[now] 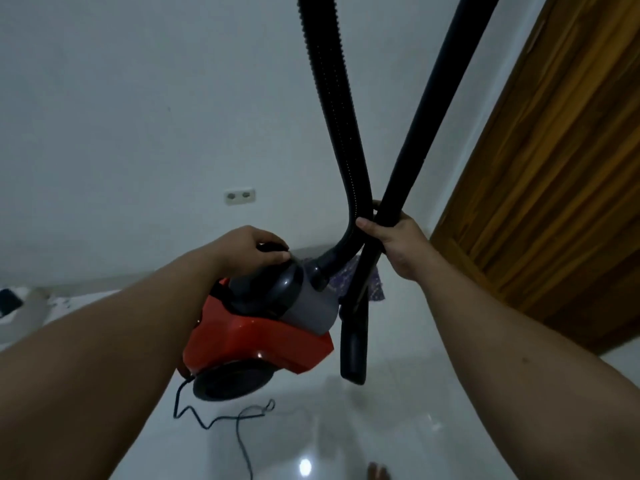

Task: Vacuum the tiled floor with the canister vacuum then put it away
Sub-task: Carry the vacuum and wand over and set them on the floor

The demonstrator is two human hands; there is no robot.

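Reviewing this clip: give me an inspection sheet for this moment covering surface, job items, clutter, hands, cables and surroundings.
Surface: glossy pale tiled floor, reflecting a light.
Job's things: red and grey canister vacuum lifted off the floor; ribbed black hose runs up out of frame; black wand with nozzle hanging down.
Clutter: patterned purple cloth by the wall; dark object at far left, unclear.
Hands: left hand grips the vacuum's top handle; right hand holds hose and wand together.
Cables: power cord trails loose across the floor.
Surroundings: plain wall, wall socket with nothing plugged in, wooden door at right.
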